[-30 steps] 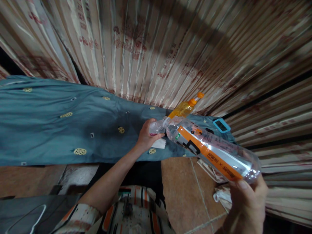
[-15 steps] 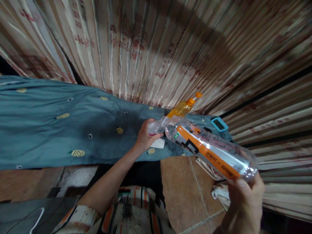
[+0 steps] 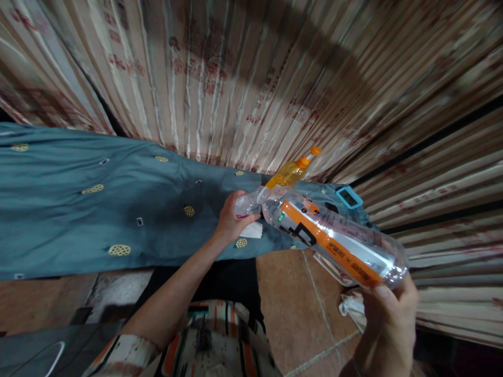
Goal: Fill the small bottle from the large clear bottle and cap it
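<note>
Surface: a blue-grey cloth dotted with small yellow patches, spread over a long raised surface, with pleated, patterned curtains hanging behind it.
Floor: reddish-brown tiles below the cloth's near edge, with crumpled white paper or plastic lying to the right of them, under the bottle's base.
Bottle: a large clear plastic bottle with an orange-and-black label, held in the air over the cloth's right end and the tiles.
Long axis: tilted, running from the neck at upper left to the base at lower right; the neck points toward the cloth, the base toward the person.
Left hand: the left hand is closed around the bottle's neck and cap end, just above the cloth; a small white scrap lies on the cloth beside it.
Right hand: the right hand grips the bottle's base from below, thumb pressed on its side.
Edges: the cloth's near edge drops off just below the left hand; its right end stops near the curtains.
Nearby: an orange-capped bottle of yellow liquid stands behind the clear bottle's neck; a small blue-framed device, possibly a timer, lies right of it.
Open room: the cloth left of the clear bottle is bare fabric.
</note>
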### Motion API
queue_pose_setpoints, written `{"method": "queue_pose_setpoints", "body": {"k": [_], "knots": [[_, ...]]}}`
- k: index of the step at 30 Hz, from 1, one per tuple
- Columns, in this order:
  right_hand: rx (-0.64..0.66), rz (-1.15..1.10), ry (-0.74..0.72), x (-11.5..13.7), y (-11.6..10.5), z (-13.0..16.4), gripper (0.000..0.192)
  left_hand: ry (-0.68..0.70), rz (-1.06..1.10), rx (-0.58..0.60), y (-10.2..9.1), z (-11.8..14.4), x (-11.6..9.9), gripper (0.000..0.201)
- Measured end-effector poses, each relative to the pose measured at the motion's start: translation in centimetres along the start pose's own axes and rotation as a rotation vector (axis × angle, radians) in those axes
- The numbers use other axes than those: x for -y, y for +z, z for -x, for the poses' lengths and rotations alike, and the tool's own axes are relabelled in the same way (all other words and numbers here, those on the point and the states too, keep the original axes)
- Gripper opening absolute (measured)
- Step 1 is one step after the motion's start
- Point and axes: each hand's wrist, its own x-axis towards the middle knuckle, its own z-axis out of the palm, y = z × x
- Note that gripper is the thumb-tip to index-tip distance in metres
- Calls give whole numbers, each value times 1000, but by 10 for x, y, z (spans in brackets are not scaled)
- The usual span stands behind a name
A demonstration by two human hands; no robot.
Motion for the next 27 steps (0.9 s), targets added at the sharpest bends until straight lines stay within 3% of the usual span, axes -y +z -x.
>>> {"method": "queue_pose_setpoints", "body": {"k": [4,19,27], "knots": [[-9,3,1,-2,-3,-1,83,-5,12,-12,1,0,-2,65],[13,-30,-26,5,5,1,63,9,-7,-6,-1,1,1,63],[9,11,-35,7,-3,5,65,6,5,10,-1,2,3,69]]}}
